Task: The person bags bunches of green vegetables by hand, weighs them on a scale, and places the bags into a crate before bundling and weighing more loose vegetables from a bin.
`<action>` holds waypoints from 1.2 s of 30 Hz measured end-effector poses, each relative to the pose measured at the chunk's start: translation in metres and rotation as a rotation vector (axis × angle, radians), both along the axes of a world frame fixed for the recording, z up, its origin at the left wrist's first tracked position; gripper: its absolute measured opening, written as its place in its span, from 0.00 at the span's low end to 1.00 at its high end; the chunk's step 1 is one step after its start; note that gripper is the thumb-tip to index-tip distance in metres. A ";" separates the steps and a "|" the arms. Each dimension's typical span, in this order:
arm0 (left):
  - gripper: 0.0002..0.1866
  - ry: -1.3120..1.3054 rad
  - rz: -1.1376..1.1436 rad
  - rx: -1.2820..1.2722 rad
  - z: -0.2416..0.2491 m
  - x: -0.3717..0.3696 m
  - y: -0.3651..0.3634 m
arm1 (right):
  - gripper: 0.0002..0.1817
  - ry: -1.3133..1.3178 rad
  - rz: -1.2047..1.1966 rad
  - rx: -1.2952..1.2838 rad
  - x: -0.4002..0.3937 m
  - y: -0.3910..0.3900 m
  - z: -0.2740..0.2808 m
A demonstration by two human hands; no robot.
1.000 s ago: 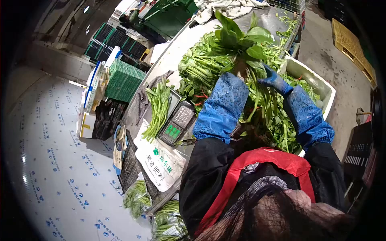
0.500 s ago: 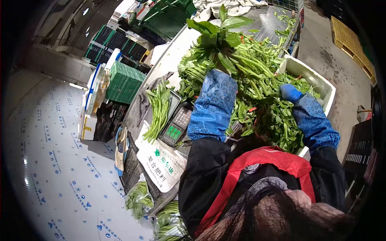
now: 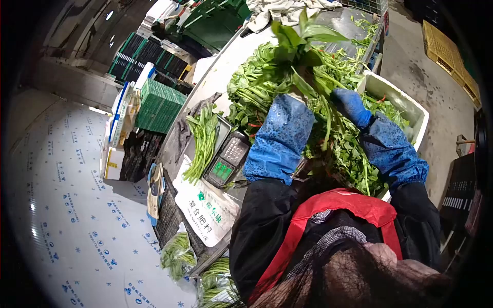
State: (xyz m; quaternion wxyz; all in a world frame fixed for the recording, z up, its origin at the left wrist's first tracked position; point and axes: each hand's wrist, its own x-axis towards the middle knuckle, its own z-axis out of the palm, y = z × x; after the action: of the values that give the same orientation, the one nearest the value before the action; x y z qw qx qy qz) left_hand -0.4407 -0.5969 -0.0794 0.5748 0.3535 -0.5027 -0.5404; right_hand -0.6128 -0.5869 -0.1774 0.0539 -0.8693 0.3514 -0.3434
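Observation:
A bunch of long-stemmed leafy greens [image 3: 291, 43] rises from my left hand [image 3: 298, 98], which is closed around it; sleeve and leaves hide most of the fingers. My right hand [image 3: 350, 107], in a blue glove, is beside the bunch at its stems, its fingers curled in and their tips out of sight. Whether it grips any stems I cannot make out. Below and around both hands lies a heap of loose greens [image 3: 354, 154], with more greens [image 3: 251, 77] piled to the left on the table.
A scale [image 3: 228, 159] with a lit green display stands left of my left arm, a sheaf of greens [image 3: 202, 141] beside it. Under these lies a printed white sack [image 3: 210, 213]. On the right is a white foam box [image 3: 418, 113]. Bagged greens [image 3: 178, 255] sit lower left.
My right hand has moved left and up, close to the bunch. My left hand has shifted slightly right with the greens, whose tops now lean further right.

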 end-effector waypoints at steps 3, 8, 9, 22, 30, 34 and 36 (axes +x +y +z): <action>0.14 0.065 0.074 -0.015 0.008 0.020 0.000 | 0.12 0.558 -0.081 0.295 -0.037 -0.005 -0.027; 0.13 0.087 0.144 -0.005 -0.002 0.022 0.006 | 0.20 0.307 -0.283 0.459 -0.049 -0.009 0.031; 0.13 0.076 0.153 0.002 -0.008 0.018 0.008 | 0.21 0.087 -0.218 0.306 -0.044 -0.013 0.029; 0.23 0.096 0.042 -0.021 0.021 0.011 0.000 | 0.24 0.391 -0.190 0.746 -0.070 -0.040 -0.087; 0.45 -0.301 -0.115 -0.139 0.022 -0.066 0.002 | 0.48 -0.131 0.046 0.594 0.006 -0.051 -0.054; 0.57 -0.758 -0.059 -0.227 0.031 -0.066 0.002 | 0.22 -0.816 0.240 1.037 0.002 -0.025 0.000; 0.63 -0.570 -0.063 -0.070 0.031 -0.046 0.004 | 0.22 -1.072 0.602 1.168 -0.020 -0.009 0.027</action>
State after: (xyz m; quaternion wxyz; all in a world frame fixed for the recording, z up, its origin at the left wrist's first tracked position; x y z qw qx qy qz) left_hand -0.4870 -0.5930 -0.0479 0.4053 0.4552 -0.6729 -0.4192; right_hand -0.6325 -0.5956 -0.1505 0.7426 -0.4780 0.1530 -0.4435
